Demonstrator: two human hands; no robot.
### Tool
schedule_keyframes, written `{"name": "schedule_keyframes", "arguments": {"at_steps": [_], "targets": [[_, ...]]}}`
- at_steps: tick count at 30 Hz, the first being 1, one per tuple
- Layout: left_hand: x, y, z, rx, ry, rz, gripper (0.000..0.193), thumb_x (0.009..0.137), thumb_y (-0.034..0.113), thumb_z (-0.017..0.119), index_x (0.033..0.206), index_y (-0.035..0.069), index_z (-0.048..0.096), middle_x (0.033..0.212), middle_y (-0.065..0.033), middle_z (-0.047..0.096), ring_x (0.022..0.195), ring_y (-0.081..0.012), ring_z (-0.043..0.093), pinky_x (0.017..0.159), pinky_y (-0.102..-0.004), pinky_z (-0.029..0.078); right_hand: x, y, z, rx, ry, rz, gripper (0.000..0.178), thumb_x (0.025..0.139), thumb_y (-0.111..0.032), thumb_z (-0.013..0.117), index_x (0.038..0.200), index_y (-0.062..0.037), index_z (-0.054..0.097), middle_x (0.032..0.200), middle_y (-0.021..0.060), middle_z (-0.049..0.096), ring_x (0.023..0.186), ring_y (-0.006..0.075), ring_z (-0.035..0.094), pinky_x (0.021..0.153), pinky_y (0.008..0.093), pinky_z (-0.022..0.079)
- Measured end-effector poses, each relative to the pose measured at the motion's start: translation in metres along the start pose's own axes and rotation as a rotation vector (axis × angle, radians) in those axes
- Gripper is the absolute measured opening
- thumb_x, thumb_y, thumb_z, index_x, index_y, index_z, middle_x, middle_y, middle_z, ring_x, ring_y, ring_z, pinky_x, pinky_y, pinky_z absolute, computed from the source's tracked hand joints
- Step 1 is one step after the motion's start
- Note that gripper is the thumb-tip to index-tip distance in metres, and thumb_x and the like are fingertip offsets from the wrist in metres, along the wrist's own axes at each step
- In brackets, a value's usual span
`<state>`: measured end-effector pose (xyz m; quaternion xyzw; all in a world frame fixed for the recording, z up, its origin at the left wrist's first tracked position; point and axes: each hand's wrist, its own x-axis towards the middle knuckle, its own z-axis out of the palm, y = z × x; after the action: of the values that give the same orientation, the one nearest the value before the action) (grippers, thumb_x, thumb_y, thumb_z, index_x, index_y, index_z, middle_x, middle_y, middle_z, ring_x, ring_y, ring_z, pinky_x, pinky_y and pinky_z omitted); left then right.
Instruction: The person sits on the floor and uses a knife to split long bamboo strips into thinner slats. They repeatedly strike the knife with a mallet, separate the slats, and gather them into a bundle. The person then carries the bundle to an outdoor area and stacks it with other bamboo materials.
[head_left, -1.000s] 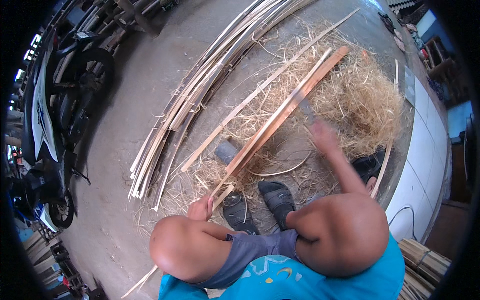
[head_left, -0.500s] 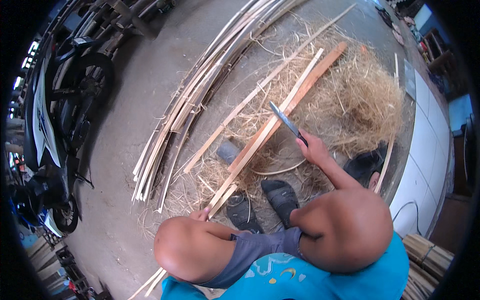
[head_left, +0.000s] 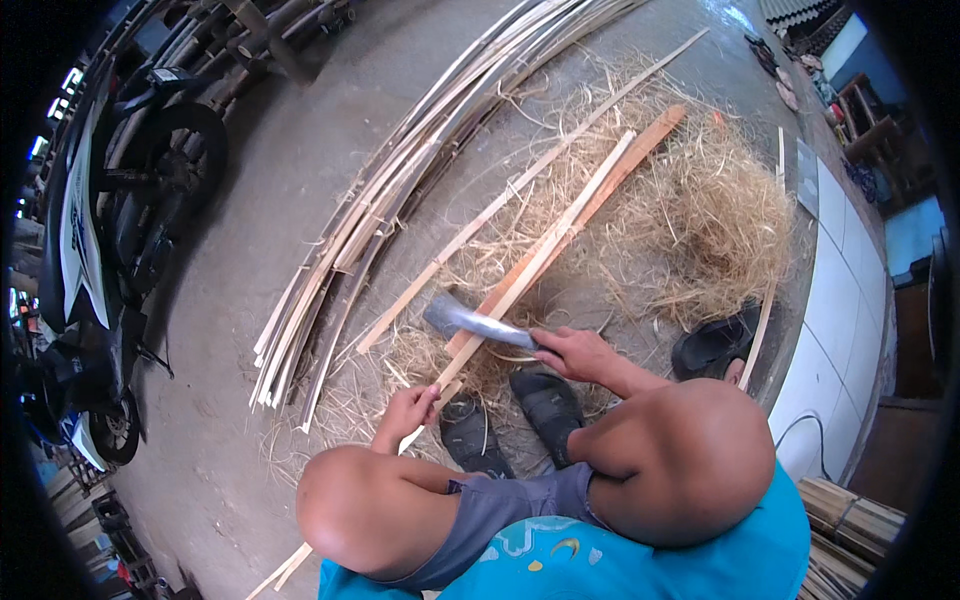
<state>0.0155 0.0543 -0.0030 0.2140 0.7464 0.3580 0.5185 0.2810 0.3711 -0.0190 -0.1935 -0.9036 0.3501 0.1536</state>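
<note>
Head view: a pale strip [head_left: 515, 287] runs out from the left grip [head_left: 408, 408] toward 1 o'clock, over a brown board [head_left: 650, 138].
Left grip: closed around the strip's near part.
Right grip [head_left: 575, 355]: wrapped round a knife [head_left: 500, 328]; its blurred blade crosses the strip, contact unclear.
Floor [head_left: 240, 300]: grey, shavings [head_left: 720, 230] at 2 o'clock, strip bundle [head_left: 385, 190] at 11.
Room: motorcycle [head_left: 85, 220] at 9 o'clock, white tiles [head_left: 840, 270] at 3.
Strip axis: 7 to 1 o'clock; knife points toward 10.

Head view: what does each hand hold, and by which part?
Right hand: a knife, by its handle end. Left hand: a pale strip, gripped on the person's side of the knife.
</note>
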Motion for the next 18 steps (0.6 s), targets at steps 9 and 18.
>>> {"name": "schedule_keyframes", "arguments": {"at_steps": [9, 18], "targets": [[0.001, 0.002, 0.002, 0.065, -0.013, -0.006, 0.049, 0.104, 0.043, 0.054, 0.086, 0.000, 0.068, 0.062, -0.0007, 0.055, 0.058, -0.0078, 0.048, 0.053, -0.0285, 0.040, -0.003, -0.025, -0.018, -0.059, -0.371, 0.105, 0.047, 0.095, -0.041, 0.063, 0.133, -0.0138, 0.062, 0.110, 0.0209, 0.071, 0.101, 0.0432, 0.067, 0.089, 0.0470, 0.053], [-0.013, -0.010, -0.022, 0.208, 0.007, 0.015, 0.052, 0.104, 0.041, 0.052, 0.078, -0.001, 0.066, 0.061, -0.0025, 0.057, 0.058, -0.0109, 0.050, 0.055, -0.0314, 0.042, 0.013, 0.037, -0.095, -0.011, 0.230, 0.590, 0.043, 0.098, -0.040, 0.056, 0.125, -0.0075, 0.064, 0.110, 0.0261, 0.068, 0.099, 0.0430, 0.066, 0.089, 0.0487, 0.052]]}}
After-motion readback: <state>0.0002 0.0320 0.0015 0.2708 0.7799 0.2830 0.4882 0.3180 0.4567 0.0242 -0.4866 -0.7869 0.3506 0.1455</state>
